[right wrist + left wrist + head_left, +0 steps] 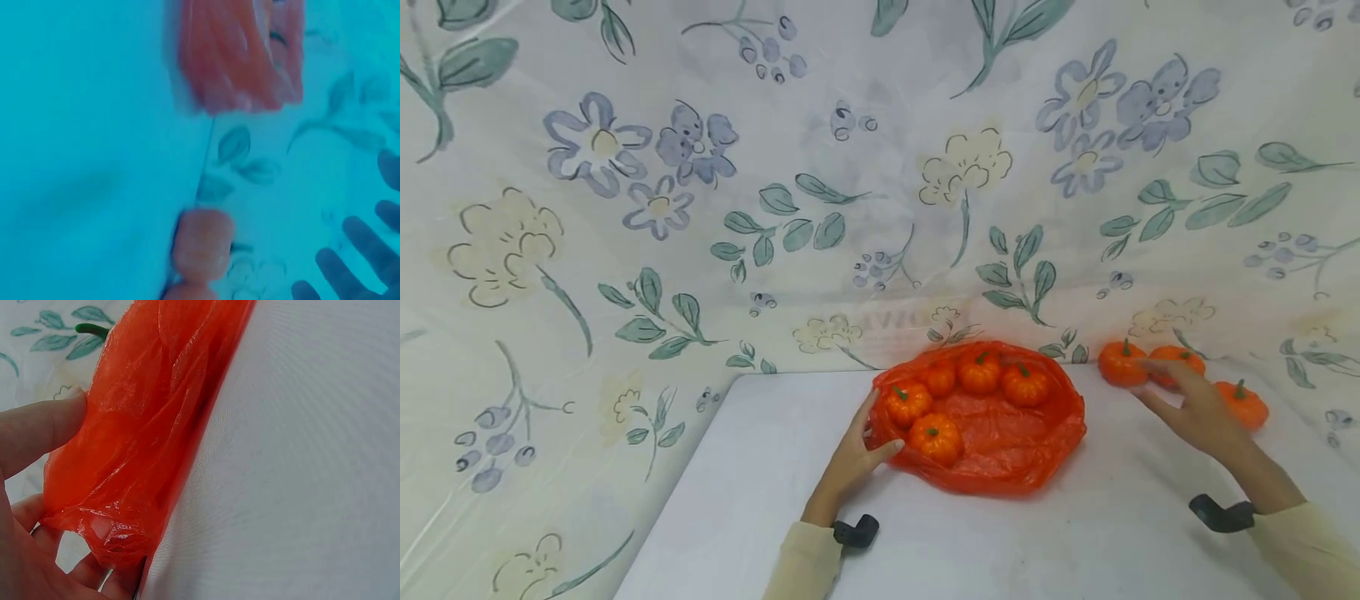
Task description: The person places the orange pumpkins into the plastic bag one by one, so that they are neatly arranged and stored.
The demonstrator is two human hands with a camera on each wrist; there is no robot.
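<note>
Your left hand pinched the rim of the orange bag, which lay on the white worktop with five small pumpkins inside. Your right hand, fingers spread and holding nothing, hovered by three loose pumpkins at the worktop's back edge.

On the counter lies a bag with five pumpkins in it. Right of the bag, three more pumpkins sit along the counter's back edge.
</note>
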